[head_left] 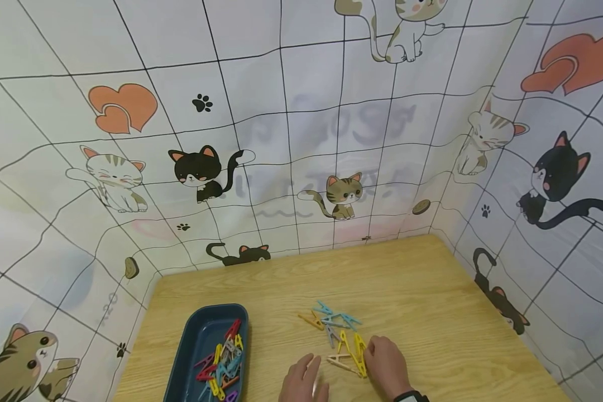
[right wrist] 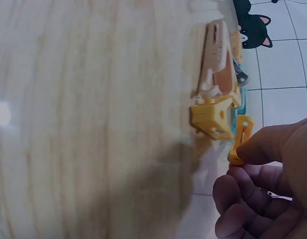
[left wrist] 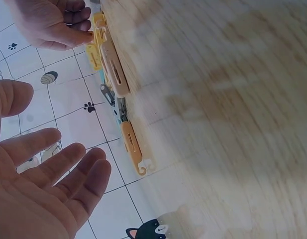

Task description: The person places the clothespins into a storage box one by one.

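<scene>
My right hand [head_left: 388,365] is at the right side of a small pile of clothespins on the table. In the right wrist view its thumb and forefinger pinch a yellow clothespin [right wrist: 243,133]. Another yellow clothespin [right wrist: 211,117] lies right beside it, with a beige clothespin [right wrist: 216,55] behind that one. My left hand [head_left: 304,382] is near the beige clothespin, to its left. The left wrist view shows that hand [left wrist: 49,189] with loosely spread fingers and nothing in them. Farther back in the pile are blue clothespins [head_left: 350,320], a grey clothespin [head_left: 330,336] and an orange clothespin [head_left: 311,320].
A dark blue tray [head_left: 199,334] stands at the left of the wooden table [head_left: 402,279]. Mixed clothespins [head_left: 226,357] in several colours lie heaped in it. Cat-printed sheets [head_left: 301,139] hang around the table's back and sides.
</scene>
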`<state>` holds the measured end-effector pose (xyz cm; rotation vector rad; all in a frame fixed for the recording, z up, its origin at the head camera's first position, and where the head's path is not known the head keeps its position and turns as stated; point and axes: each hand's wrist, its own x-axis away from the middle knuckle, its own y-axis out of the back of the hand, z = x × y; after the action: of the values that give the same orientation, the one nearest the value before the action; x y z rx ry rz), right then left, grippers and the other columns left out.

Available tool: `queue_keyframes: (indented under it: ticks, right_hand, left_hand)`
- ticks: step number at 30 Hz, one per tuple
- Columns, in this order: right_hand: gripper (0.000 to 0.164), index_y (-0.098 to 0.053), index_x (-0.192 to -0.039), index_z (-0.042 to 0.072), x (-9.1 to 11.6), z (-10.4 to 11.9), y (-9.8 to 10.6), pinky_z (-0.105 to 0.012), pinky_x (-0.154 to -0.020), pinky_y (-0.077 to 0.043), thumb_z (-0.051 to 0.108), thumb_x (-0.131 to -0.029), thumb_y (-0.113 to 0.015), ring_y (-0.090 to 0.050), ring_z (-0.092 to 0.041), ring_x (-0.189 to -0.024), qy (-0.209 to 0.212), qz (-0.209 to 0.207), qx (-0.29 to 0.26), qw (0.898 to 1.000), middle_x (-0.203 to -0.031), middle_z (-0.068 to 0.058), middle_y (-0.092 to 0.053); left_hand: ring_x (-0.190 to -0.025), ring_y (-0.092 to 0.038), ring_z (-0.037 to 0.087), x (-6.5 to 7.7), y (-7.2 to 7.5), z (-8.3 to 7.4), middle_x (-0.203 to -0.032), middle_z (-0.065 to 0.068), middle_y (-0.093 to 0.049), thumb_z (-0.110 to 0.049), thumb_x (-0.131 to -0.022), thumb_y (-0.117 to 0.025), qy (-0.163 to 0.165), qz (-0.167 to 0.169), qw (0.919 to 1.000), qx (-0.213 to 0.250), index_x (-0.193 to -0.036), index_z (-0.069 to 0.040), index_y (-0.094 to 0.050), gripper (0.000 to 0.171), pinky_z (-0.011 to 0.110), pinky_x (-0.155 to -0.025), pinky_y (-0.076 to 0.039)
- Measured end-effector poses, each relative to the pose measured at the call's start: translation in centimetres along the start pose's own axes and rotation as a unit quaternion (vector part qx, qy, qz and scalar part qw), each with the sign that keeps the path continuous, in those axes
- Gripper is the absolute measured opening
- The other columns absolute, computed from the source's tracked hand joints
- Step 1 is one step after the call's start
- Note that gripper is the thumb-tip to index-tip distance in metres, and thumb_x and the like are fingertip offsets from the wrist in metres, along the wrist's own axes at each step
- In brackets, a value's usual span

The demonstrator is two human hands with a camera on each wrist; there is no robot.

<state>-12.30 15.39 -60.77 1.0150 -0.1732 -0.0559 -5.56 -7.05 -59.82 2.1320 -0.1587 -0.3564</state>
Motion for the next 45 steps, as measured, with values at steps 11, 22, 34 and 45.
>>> queue_keyframes:
  ticks: [11,22,34,45]
  right_hand:
    - [0.017,-0.063,-0.074,0.013,0.4,1.9,1.5,-0.028,-0.057,-0.035,0.006,-0.089,-0.069,-0.044,-0.014,-0.064,0.037,-0.039,-0.034,0.998,-0.071,0.002,-0.048]
    - [0.025,-0.062,-0.076,0.019,3.0,3.9,2.4,-0.021,-0.059,-0.042,-0.001,-0.086,-0.073,-0.042,0.0,-0.066,0.192,-0.097,-0.129,0.968,-0.074,0.013,-0.047]
    - [0.031,-0.063,-0.081,0.021,5.2,4.8,0.2,-0.017,-0.055,-0.042,-0.006,-0.081,-0.078,-0.043,0.008,-0.067,0.349,-0.15,-0.172,0.909,-0.079,0.018,-0.051]
    - [0.031,-0.064,-0.081,0.021,5.7,5.3,-0.3,-0.014,-0.053,-0.04,-0.006,-0.08,-0.079,-0.042,0.009,-0.066,0.374,-0.153,-0.173,0.898,-0.077,0.017,-0.049]
  left_hand:
    - [-0.108,-0.062,0.031,-0.6,1.2,0.6,-0.126,0.014,-0.062,-0.03,-0.101,-0.063,0.012,0.026,0.998,0.056,-0.132,0.0,-0.064,0.043,0.041,-0.082,-0.055]
    - [-0.086,-0.053,0.018,-0.6,2.5,-0.4,-0.11,0.005,-0.058,-0.038,-0.106,-0.058,0.073,-0.004,0.983,0.168,-0.123,-0.004,-0.068,0.039,0.033,-0.068,-0.048]
    - [-0.076,-0.047,0.004,-0.8,2.7,-0.9,-0.097,-0.001,-0.054,-0.038,-0.106,-0.057,0.13,0.01,0.9557,0.264,-0.111,-0.007,-0.069,0.033,0.029,-0.067,-0.047]
    - [-0.068,-0.045,0.002,-0.8,2.5,-0.9,-0.086,-0.003,-0.05,-0.031,-0.104,-0.062,0.116,-0.02,0.9579,0.262,-0.095,-0.013,-0.065,0.02,0.027,-0.061,-0.045]
